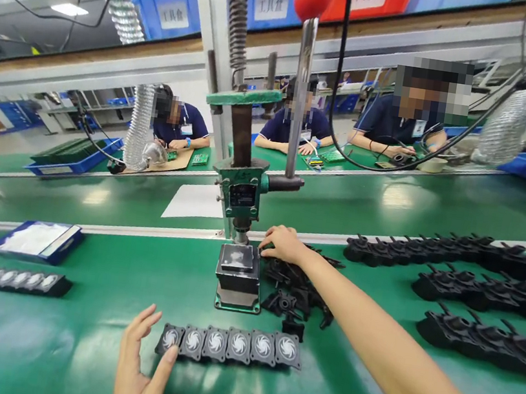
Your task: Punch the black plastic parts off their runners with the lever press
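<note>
A row of several black square parts with white swirl faces [239, 345] lies on the green bench in front of a hand press [243, 201]. My left hand [142, 362] is at the row's left end, thumb and fingers spread, with the thumb tip at the leftmost part; nothing is held in it. Beside the press's black block [238, 268], on its right, my right hand [283, 244] is over a heap of loose black parts [295, 299]. Its fingers are bent, and their tips are partly hidden behind the block's edge, so any small item there is unseen.
Rows of black parts [481, 345] stand at the right. At the left are another row of white-faced parts [19, 280] and a blue tray [58, 243]. The press lever [300, 98] rises with a red knob. Several people sit across the bench.
</note>
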`<state>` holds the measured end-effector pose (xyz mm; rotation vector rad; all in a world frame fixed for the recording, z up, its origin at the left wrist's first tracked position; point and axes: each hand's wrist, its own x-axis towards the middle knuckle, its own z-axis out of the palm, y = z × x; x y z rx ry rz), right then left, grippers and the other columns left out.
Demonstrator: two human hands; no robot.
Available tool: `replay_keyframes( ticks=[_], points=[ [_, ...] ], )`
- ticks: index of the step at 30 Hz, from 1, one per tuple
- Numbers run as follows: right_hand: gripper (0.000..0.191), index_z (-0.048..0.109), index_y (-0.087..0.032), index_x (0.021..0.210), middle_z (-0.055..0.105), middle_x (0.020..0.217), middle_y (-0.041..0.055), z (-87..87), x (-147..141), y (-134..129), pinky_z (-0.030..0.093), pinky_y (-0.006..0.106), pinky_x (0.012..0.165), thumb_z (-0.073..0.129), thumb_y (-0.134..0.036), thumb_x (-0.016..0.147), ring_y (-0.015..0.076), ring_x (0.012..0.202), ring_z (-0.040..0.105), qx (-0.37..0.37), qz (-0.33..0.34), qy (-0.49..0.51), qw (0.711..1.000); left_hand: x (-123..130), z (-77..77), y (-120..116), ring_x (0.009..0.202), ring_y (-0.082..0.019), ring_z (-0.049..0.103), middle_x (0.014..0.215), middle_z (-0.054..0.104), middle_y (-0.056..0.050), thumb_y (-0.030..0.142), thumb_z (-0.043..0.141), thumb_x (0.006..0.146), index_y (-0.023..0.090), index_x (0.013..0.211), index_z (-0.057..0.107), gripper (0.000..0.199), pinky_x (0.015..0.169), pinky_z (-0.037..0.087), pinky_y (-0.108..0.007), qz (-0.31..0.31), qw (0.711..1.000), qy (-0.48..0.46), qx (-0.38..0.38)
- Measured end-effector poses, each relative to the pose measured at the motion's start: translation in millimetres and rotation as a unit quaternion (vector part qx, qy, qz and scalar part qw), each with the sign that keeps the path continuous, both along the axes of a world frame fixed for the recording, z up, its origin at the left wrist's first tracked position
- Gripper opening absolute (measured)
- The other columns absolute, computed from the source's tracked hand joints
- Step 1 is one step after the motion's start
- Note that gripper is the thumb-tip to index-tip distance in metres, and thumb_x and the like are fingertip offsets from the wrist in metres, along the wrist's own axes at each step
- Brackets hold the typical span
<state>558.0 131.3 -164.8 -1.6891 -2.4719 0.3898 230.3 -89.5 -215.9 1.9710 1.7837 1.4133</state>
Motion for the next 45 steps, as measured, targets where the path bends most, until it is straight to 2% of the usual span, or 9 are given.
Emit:
replay_keyframes(
  ticks=[4,8,12,16,25,31,40,43,45],
  points=[
    [0.024,0.067,-0.018,0.109,0.066,0.114,0.0083,26.7,0.9,-29.1,0.041,0.048,0.104,0.059,-0.034,0.093,0.0229,0.112,0.058,0.089,-0.056,0.066,0.992,13.2,13.9,-11.1,0.125,-0.031,0.050,0.137,0.050,-0.014,0.038,0.058,0.091,0.023,0.133,0.046,0.046,0.100,0.040,-0.049,-0.045,0.993,0.090,0.055],
    [0.030,0.064,-0.024,0.119,0.065,0.117,0.0059,48.6,25.9,-113.9,0.044,0.038,0.100,0.046,-0.036,0.099,0.0203,0.113,0.058,0.173,-0.105,0.134,0.970,48.5,32.5,-9.6,0.124,-0.031,0.052,0.125,0.062,-0.010,0.037,0.066,0.087,0.024,0.133,0.045,0.053,0.101,0.037,-0.047,-0.164,0.964,0.187,0.091],
    [0.027,0.063,-0.027,0.116,0.068,0.104,0.0025,37.4,39.4,-216.9,0.050,0.031,0.086,0.057,-0.038,0.093,0.0174,0.096,0.064,0.261,-0.146,0.213,0.930,96.1,48.1,4.6,0.127,-0.032,0.050,0.128,0.065,-0.011,0.029,0.071,0.084,0.020,0.140,0.038,0.066,0.102,0.034,-0.047,-0.232,0.949,0.213,0.011],
    [0.016,0.064,-0.025,0.104,0.068,0.093,0.0024,10.4,29.2,-263.6,0.050,0.033,0.084,0.063,-0.030,0.089,0.0179,0.089,0.064,0.299,-0.172,0.234,0.909,129.7,52.2,15.1,0.130,-0.035,0.048,0.128,0.065,-0.012,0.021,0.081,0.072,0.016,0.147,0.026,0.094,0.103,0.031,-0.052,-0.289,0.919,0.260,-0.060],
    [0.016,0.064,-0.024,0.102,0.073,0.093,-0.0003,-13.8,3.0,-247.6,0.041,0.039,0.095,0.063,-0.015,0.089,0.0159,0.088,0.066,0.324,-0.122,0.180,0.921,144.4,47.6,24.4,0.130,-0.032,0.049,0.114,0.072,-0.007,0.012,0.076,0.077,0.021,0.153,0.010,0.101,0.103,0.028,-0.052,-0.291,0.913,0.249,-0.142],
    [0.016,0.065,-0.024,0.103,0.073,0.090,-0.0013,-16.1,0.9,-246.0,0.041,0.037,0.097,0.063,-0.016,0.089,0.0138,0.084,0.067,0.310,-0.125,0.192,0.923,142.5,48.3,27.7,0.125,-0.030,0.053,0.112,0.072,-0.003,0.013,0.077,0.077,0.026,0.154,0.011,0.102,0.103,0.026,-0.051,-0.301,0.909,0.234,-0.170],
    [0.017,0.064,-0.028,0.104,0.074,0.090,-0.0045,-15.5,-6.6,-233.8,0.039,0.037,0.096,0.061,-0.018,0.091,0.0130,0.080,0.069,0.273,-0.059,0.168,0.945,143.3,46.9,29.2,0.119,-0.028,0.055,0.115,0.071,-0.008,0.011,0.072,0.080,0.020,0.154,0.007,0.099,0.098,0.030,-0.047,-0.307,0.909,0.226,-0.170],
    [0.015,0.064,-0.027,0.102,0.075,0.090,-0.0040,-18.0,-7.7,-233.4,0.039,0.037,0.098,0.062,-0.017,0.090,0.0126,0.079,0.069,0.263,-0.057,0.180,0.946,142.3,46.5,29.9,0.120,-0.029,0.055,0.117,0.070,-0.010,0.011,0.073,0.079,0.018,0.153,0.013,0.096,0.099,0.030,-0.048,-0.306,0.909,0.226,-0.173],
    [0.012,0.064,-0.025,0.100,0.075,0.089,-0.0031,-20.7,-9.1,-234.4,0.041,0.038,0.098,0.062,-0.017,0.090,0.0125,0.077,0.069,0.267,-0.064,0.187,0.943,141.5,47.3,30.4,0.122,-0.030,0.053,0.114,0.071,-0.009,0.014,0.074,0.078,0.019,0.149,0.028,0.084,0.101,0.029,-0.051,-0.309,0.907,0.228,-0.174]
  ],
)
